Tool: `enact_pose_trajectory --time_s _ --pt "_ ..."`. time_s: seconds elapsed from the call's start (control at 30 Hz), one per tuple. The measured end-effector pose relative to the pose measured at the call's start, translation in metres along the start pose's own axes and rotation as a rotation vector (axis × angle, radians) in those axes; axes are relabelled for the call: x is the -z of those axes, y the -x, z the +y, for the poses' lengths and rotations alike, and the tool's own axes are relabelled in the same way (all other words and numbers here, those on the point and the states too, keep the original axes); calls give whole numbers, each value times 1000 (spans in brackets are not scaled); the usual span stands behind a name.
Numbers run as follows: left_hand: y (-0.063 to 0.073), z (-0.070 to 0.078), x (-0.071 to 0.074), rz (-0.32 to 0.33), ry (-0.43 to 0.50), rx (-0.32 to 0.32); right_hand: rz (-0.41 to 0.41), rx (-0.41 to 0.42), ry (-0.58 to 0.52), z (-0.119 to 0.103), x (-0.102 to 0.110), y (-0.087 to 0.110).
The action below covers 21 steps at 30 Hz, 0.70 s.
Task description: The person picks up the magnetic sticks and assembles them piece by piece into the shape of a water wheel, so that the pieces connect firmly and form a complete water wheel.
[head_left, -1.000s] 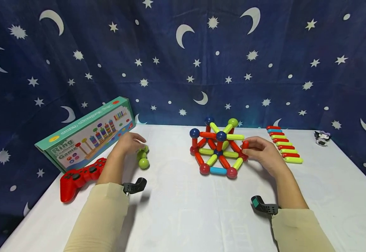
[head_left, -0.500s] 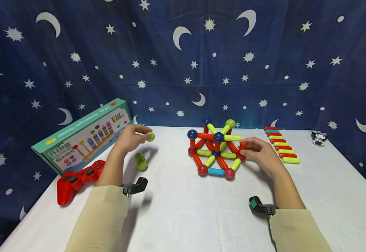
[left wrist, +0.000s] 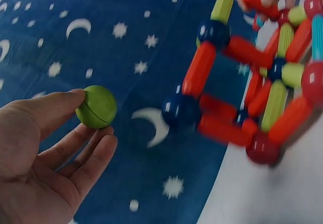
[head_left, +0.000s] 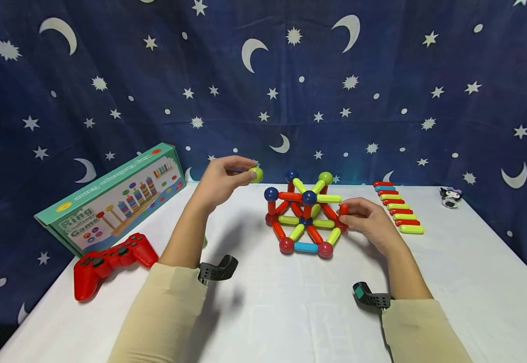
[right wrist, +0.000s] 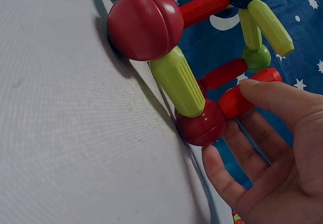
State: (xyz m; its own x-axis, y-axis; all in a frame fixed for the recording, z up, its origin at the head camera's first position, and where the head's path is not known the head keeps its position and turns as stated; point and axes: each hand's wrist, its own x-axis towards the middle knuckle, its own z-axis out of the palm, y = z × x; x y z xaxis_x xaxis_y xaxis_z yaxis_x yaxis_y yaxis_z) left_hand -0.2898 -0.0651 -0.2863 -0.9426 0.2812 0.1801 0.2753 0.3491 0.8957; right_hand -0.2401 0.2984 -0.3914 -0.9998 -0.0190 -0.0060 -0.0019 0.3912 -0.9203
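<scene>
My left hand (head_left: 224, 182) pinches a green ball (left wrist: 97, 107) between thumb and fingertips, raised above the table to the left of a frame of magnetic rods and balls. That frame (head_left: 306, 247) has red, yellow-green and blue rods joined by red, dark blue and green balls. At its right side my right hand (head_left: 372, 224) pinches an upright red rod (right wrist: 250, 94), whose lower end meets a dark red ball (right wrist: 203, 124). One finger touches that ball from below in the right wrist view. A yellow-green rod (head_left: 329, 198) at the top points right with its outer end free.
A row of loose red, yellow-green and blue rods (head_left: 398, 206) lies at the right, with a small black-and-white figure (head_left: 451, 197) beyond. At the left stand a ring game box (head_left: 118, 196) and a red game controller (head_left: 109, 262). Green balls are mostly hidden behind the left forearm.
My left hand has picked up a green ball from the group at the left and carried it up and right towards the frame. The right hand stays on the red rod.
</scene>
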Motion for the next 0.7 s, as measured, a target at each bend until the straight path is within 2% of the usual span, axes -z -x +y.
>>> enact_pose_trajectory --time_s 0.17,0.37,0.53,0.7 --pt "-8 18 -30 -54 -18 -66 0 1 1 -1 -1 -1" --pt "-19 38 -80 -130 -72 -113 3 -11 -6 2 1 1" --pt "-25 49 -122 -167 -133 -176 -4 -4 -34 4 2 1" --pt "-28 56 -151 -192 -210 -226 -16 8 -52 3 2 0"
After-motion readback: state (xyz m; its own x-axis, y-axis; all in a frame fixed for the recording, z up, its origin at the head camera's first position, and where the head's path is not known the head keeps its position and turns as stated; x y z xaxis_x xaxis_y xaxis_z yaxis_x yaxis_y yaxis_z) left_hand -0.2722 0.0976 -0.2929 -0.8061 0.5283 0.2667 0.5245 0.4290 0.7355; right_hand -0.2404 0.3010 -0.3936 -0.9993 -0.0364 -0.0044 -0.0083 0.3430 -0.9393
